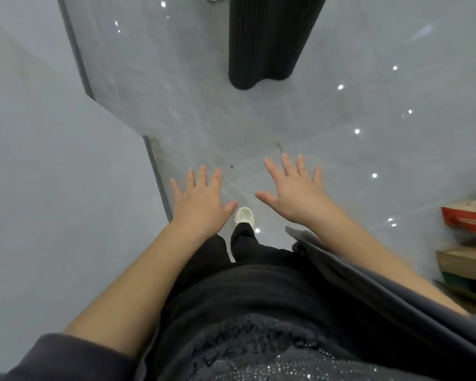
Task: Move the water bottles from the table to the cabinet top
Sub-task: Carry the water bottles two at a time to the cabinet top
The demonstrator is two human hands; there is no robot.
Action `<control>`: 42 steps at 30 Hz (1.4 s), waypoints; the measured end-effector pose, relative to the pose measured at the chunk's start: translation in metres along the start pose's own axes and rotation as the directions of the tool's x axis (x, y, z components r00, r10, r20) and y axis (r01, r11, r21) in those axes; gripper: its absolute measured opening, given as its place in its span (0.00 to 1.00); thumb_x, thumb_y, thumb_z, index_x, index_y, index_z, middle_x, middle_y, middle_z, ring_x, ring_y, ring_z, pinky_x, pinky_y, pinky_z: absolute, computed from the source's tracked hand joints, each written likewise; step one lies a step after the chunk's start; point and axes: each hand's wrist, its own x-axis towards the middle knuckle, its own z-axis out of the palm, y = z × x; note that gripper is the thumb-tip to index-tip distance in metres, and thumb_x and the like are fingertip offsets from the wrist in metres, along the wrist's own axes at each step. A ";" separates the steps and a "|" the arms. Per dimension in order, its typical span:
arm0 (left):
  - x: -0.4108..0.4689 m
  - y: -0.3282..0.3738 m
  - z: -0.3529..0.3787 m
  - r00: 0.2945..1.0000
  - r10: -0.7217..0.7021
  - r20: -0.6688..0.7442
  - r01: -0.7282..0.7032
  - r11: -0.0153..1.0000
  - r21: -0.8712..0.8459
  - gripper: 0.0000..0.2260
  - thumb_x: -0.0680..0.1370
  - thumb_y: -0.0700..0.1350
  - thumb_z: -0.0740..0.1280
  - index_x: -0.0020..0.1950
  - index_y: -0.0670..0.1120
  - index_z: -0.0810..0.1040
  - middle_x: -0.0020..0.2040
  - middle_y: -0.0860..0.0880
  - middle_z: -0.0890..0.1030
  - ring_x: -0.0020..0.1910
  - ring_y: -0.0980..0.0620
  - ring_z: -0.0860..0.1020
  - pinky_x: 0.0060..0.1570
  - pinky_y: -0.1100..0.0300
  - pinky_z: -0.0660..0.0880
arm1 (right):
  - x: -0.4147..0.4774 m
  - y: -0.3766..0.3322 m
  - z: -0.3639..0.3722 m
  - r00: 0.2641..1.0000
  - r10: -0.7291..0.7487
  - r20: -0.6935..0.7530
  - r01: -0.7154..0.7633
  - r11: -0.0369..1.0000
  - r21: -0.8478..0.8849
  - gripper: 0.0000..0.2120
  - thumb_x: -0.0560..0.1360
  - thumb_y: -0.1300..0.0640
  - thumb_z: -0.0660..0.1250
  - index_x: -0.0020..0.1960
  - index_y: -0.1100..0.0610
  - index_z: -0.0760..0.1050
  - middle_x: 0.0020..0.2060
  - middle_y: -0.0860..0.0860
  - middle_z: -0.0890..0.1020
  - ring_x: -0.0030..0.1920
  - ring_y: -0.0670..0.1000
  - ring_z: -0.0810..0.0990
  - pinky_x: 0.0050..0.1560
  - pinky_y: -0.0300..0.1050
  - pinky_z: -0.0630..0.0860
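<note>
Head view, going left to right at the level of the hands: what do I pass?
From the left: grey wall → left hand → white shoe → right hand → red box at the right edge.

The single head-worn camera faces steeply downward. The left hand (201,199) and right hand (294,193) sit near it, the glossy grey tiled floor (327,149) farther below.

wall (52,188) left, ribbed pedestal (270,39) ahead on floor (355,111), stacked boxes (468,243) right
</note>
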 end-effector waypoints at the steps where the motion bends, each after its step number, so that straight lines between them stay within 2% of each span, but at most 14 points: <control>1: 0.005 0.000 -0.005 0.999 -0.027 -0.018 0.027 0.999 -0.020 0.36 0.79 0.65 0.54 0.80 0.50 0.45 0.81 0.45 0.45 0.79 0.42 0.43 0.74 0.36 0.44 | 0.009 -0.001 -0.008 1.000 -0.024 -0.013 0.024 0.999 -0.029 0.36 0.79 0.34 0.52 0.80 0.44 0.40 0.80 0.54 0.41 0.79 0.61 0.37 0.75 0.67 0.39; 8: 0.043 -0.011 -0.037 0.990 -0.137 -0.042 0.129 0.979 -0.158 0.36 0.79 0.66 0.51 0.80 0.51 0.43 0.81 0.45 0.44 0.79 0.43 0.41 0.74 0.36 0.43 | 0.065 -0.016 -0.056 0.992 -0.125 -0.003 0.123 0.983 -0.137 0.37 0.79 0.33 0.50 0.80 0.44 0.38 0.80 0.54 0.40 0.79 0.61 0.36 0.75 0.68 0.39; 13: 0.092 -0.030 -0.072 0.989 -0.144 -0.045 0.133 0.973 -0.188 0.36 0.78 0.67 0.51 0.80 0.51 0.45 0.81 0.45 0.45 0.79 0.42 0.42 0.73 0.35 0.44 | 0.118 -0.033 -0.094 0.991 -0.135 -0.021 0.132 0.983 -0.128 0.37 0.79 0.33 0.51 0.80 0.44 0.39 0.80 0.54 0.40 0.79 0.61 0.36 0.74 0.68 0.39; 22: 0.219 -0.104 -0.187 0.998 -0.059 -0.013 0.058 0.995 -0.084 0.36 0.79 0.67 0.51 0.80 0.51 0.44 0.81 0.45 0.43 0.79 0.43 0.40 0.74 0.35 0.42 | 0.229 -0.100 -0.182 1.000 -0.024 -0.013 0.023 0.999 -0.043 0.37 0.79 0.33 0.51 0.80 0.45 0.38 0.80 0.54 0.40 0.79 0.61 0.37 0.74 0.68 0.40; 27: 0.281 -0.143 -0.254 0.998 -0.025 -0.049 0.024 1.000 -0.019 0.36 0.79 0.67 0.51 0.80 0.50 0.44 0.80 0.44 0.43 0.79 0.42 0.40 0.73 0.35 0.42 | 0.285 -0.143 -0.239 0.998 -0.015 -0.064 0.017 0.999 0.038 0.37 0.80 0.35 0.53 0.80 0.45 0.38 0.80 0.53 0.39 0.79 0.61 0.37 0.75 0.68 0.40; 36: 0.357 -0.174 -0.338 0.997 -0.002 -0.075 -0.002 0.999 -0.048 0.35 0.79 0.66 0.51 0.80 0.51 0.44 0.80 0.44 0.44 0.79 0.42 0.41 0.73 0.35 0.42 | 0.372 -0.181 -0.321 0.993 0.004 -0.121 0.009 0.995 0.101 0.37 0.80 0.36 0.52 0.81 0.47 0.39 0.80 0.54 0.39 0.79 0.62 0.38 0.75 0.68 0.40; 42: 0.442 -0.204 -0.400 0.996 0.011 -0.085 -0.013 1.000 -0.024 0.34 0.79 0.66 0.51 0.80 0.52 0.44 0.80 0.45 0.43 0.79 0.43 0.40 0.73 0.35 0.41 | 0.460 -0.198 -0.375 0.992 0.035 -0.124 -0.016 0.989 0.146 0.37 0.80 0.36 0.52 0.80 0.47 0.38 0.80 0.54 0.40 0.79 0.62 0.38 0.75 0.68 0.42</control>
